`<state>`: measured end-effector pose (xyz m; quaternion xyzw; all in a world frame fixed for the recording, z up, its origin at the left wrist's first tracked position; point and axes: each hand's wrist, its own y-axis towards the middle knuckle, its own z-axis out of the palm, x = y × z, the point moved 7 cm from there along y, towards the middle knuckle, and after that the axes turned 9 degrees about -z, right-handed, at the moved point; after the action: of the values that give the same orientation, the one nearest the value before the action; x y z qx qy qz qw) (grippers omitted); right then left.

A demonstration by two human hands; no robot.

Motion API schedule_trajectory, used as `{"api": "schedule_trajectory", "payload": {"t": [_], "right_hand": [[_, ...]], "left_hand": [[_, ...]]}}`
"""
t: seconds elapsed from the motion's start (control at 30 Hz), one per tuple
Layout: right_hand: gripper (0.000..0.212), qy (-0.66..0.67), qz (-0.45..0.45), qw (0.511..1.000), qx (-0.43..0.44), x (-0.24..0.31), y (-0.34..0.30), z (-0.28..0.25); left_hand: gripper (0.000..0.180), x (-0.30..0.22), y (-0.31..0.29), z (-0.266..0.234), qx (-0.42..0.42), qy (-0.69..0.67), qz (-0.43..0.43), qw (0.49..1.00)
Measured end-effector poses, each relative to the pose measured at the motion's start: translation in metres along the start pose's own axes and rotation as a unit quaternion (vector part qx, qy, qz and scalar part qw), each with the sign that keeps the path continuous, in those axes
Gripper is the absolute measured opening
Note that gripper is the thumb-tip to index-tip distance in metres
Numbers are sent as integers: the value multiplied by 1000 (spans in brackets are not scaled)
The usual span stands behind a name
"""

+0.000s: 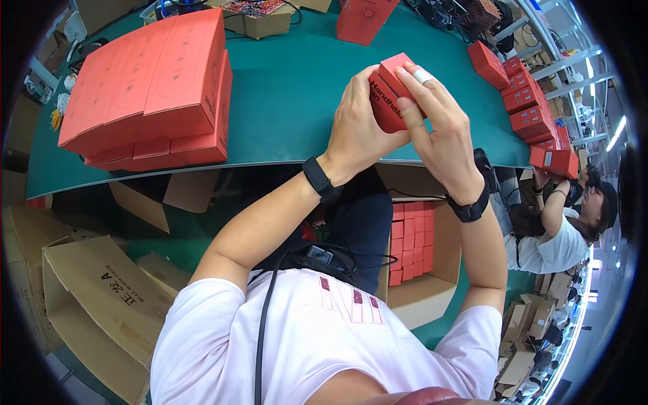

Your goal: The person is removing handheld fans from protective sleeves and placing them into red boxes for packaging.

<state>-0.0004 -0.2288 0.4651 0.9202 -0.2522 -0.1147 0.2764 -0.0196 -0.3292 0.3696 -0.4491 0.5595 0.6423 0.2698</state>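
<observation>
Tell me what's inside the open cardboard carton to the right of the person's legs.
Small red boxes, packed in rows, show inside the carton. Anything beneath that visible layer is covered, so I can't tell what lies further down.

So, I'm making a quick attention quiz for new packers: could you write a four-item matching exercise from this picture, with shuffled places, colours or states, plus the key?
1. Left hand and right hand
2. Tabletop
3. Finger wrap
4. Carton of small red boxes

A. White
B. Right of the person's legs
C. Gripping a red box
D. Green

Pairs: 1-C, 2-D, 3-A, 4-B
</observation>
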Motion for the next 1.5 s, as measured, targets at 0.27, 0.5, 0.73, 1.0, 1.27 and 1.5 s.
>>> {"api": "schedule_trajectory", "payload": {"t": [0.27,0.5,0.73,1.0,1.27,1.5], "right_hand": [[62,-25,48,997,53,-2,8,-5],[74,134,247,923,264,-147,42,9],[73,220,196,932,210,-305,87,65],[87,-66,32,989,130,-337,77,73],[107,167,-207,963,44,144,144,96],[106,-63,-189,980,-16,170,94,116]], "left_hand": [[105,3,1,3,14,13,-2,1000],[106,-21,-25,-62,101,92,29,990],[46,1,-80,-137,223,28,-173,959],[44,7,-99,-141,202,-47,-176,962],[40,-12,-121,-160,187,-19,-137,973],[43,-27,-150,-199,122,36,-156,979]]}}
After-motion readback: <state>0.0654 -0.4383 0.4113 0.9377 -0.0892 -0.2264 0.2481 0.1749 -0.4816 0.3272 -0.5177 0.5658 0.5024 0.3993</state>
